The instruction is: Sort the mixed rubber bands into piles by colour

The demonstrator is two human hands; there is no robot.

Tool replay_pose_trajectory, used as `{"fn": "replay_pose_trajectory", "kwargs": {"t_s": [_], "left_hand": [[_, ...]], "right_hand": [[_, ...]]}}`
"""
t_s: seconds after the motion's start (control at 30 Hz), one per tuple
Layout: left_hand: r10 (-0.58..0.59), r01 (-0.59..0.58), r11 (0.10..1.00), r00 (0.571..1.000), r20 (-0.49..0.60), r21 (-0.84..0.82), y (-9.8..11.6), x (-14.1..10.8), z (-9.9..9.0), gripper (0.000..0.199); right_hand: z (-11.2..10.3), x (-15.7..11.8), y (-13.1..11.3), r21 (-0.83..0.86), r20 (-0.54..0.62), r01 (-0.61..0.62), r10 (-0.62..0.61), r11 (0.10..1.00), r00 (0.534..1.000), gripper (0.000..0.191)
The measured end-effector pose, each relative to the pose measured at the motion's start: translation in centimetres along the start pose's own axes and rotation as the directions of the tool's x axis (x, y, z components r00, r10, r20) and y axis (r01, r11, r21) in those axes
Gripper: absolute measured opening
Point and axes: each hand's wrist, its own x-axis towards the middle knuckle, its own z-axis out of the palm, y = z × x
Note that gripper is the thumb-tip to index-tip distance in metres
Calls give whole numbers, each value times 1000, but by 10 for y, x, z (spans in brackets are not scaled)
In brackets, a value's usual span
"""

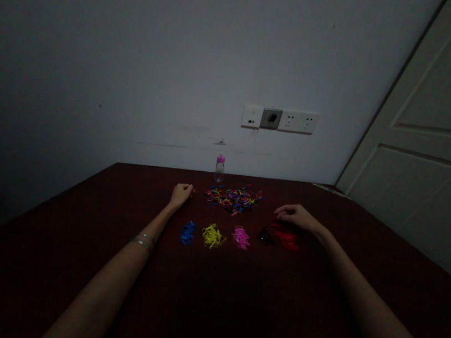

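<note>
Small mixed-colour pieces form a loose pile [234, 199] in the middle of the dark red table. Nearer me lie single-colour heaps in a row: blue [187, 233], yellow [212, 236], pink [240, 238], black [265, 236] and red [288, 238]. My left hand [182, 192] rests on the table left of the mixed pile, fingers curled closed; whether anything is inside is hidden. Just above the red heap is my right hand [291, 214], its fingers bent and close together; anything at the fingertips is too small and dark to make out.
Behind the mixed pile, a clear bottle with a pink top [220, 169] stands near the wall. Sockets [298, 122] are set in the wall above the table [207, 301]. A pale door [445, 127] is at the right.
</note>
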Motion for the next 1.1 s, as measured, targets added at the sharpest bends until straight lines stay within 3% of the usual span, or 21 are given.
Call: {"fn": "replay_pose_trajectory", "kwargs": {"t_s": [0.33, 0.5, 0.63, 0.83, 0.97, 1.1], "left_hand": [[-8, 7, 1000, 1000, -17, -17, -3, 0, 0, 31], [-19, 16, 995, 999, -33, -101, -3, 1, -2, 32], [-16, 7, 976, 999, -37, -219, -2, -2, -5, 34], [19, -22, 986, 1000, -20, -167, -2, -4, -1, 26], [153, -153, 988, 985, 86, -8, 6, -7, 6, 21], [239, -272, 957, 938, 250, 104, 13, -10, 15, 24]], "right_hand": [[-13, -11, -5, -5, 137, -11, 11, 1000, 991, 25], [-10, -6, 18, 127, -35, -75, 80, 989, 996, 22], [-7, -2, 37, 248, -213, -70, 125, 966, 969, 22], [-3, -1, 35, 178, -219, -70, 109, 982, 970, 23], [-2, -3, 28, 107, -220, -62, 84, 992, 972, 23], [-1, -4, 24, 80, -231, -66, 83, 995, 969, 22]]}}
